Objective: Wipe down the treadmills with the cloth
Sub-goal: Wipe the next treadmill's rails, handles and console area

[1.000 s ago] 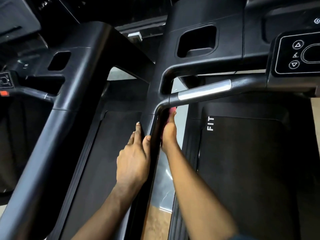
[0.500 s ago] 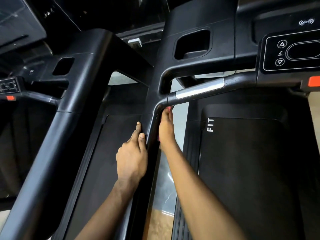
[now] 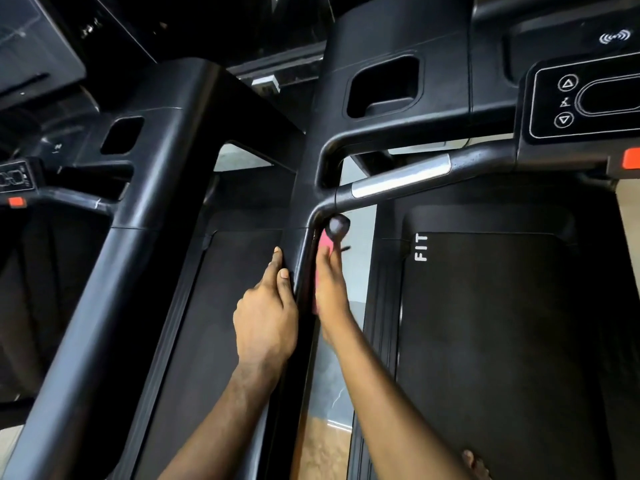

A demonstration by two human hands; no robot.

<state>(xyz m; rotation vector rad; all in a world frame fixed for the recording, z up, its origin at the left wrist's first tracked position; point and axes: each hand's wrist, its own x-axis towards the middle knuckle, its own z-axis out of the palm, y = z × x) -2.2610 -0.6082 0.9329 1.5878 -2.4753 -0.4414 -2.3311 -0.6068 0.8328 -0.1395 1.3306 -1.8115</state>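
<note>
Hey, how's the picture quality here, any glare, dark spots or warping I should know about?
Head view: wide-angle bending curves the treadmill frames; glare streaks the silver handrail grip; the upper left corner sinks into near-black shadow; the pink cloth under the right hand is slightly soft; the left hand is sharp.
</note>
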